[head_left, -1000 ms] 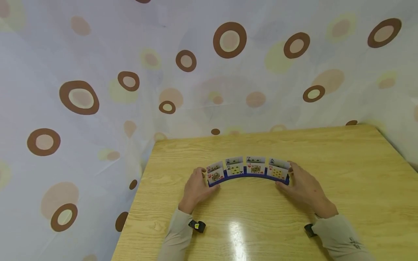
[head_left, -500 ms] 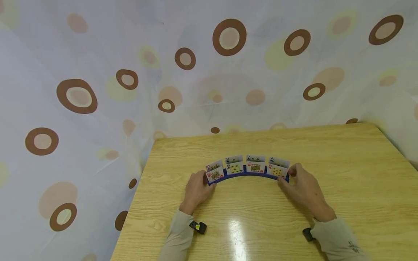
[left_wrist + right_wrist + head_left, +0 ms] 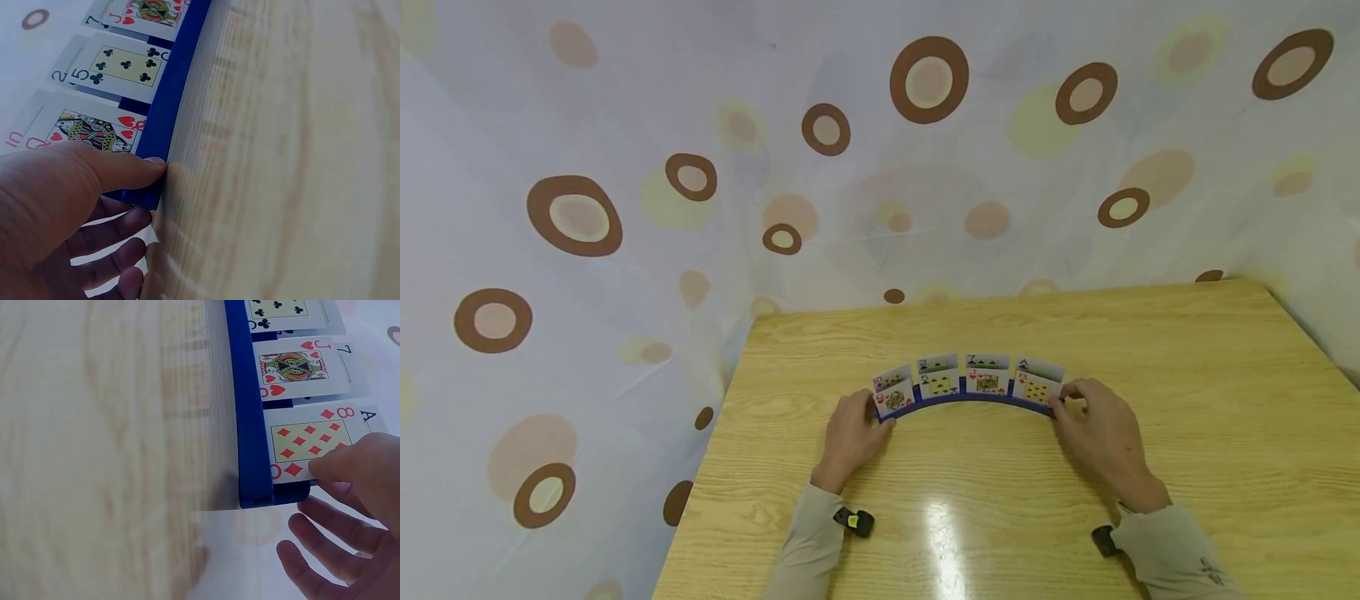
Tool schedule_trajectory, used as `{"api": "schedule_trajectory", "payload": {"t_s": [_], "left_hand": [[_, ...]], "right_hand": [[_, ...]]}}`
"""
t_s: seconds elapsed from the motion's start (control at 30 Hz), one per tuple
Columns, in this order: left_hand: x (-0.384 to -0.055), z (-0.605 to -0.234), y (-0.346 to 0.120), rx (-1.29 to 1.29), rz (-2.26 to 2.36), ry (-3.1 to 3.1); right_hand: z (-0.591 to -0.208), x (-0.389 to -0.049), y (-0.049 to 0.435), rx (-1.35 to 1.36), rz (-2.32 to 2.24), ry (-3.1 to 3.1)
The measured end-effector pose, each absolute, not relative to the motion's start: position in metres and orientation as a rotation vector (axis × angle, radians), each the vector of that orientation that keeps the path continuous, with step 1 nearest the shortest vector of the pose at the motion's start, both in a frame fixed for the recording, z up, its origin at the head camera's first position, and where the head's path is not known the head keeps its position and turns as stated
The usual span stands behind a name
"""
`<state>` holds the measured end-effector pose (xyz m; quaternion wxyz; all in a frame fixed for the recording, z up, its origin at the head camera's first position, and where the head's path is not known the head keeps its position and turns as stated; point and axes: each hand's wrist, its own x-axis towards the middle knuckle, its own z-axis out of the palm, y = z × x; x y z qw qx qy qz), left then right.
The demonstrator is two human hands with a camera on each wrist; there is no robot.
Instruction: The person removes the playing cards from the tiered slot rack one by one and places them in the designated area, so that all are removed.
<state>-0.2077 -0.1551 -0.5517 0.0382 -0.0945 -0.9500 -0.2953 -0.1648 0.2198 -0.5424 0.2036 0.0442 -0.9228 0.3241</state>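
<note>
Curving across the head view just below its centre, a blue card holder [image 3: 936, 403] stands on the wooden bench [image 3: 985, 475] with two rows of playing cards [image 3: 987, 384]. At its left end, the left hand [image 3: 850, 427] has its grip closed round the holder, thumb in front. At its right end, the right hand [image 3: 1103, 427] pinches the eight of diamonds [image 3: 1036, 392], remaining fingers loosely spread.

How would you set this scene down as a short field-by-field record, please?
Surface: wooden table
Main item: curved blue card holder
Front row, left to right: queen of hearts, five of clubs, jack of hearts, eight of diamonds
Back row, partly hidden: ten, two, seven, ace
Left hand: grips holder's left end
Right hand: thumb on eight of diamonds
</note>
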Motion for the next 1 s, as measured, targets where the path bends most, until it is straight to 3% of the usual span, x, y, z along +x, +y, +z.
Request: {"api": "schedule_trajectory", "payload": {"t_s": [1.0], "left_hand": [[-0.205, -0.556, -0.156, -0.305, -1.017, -2.863]], "right_hand": [[-0.532, -0.150, 0.222, 0.265, 1.119, -2.321]]}}
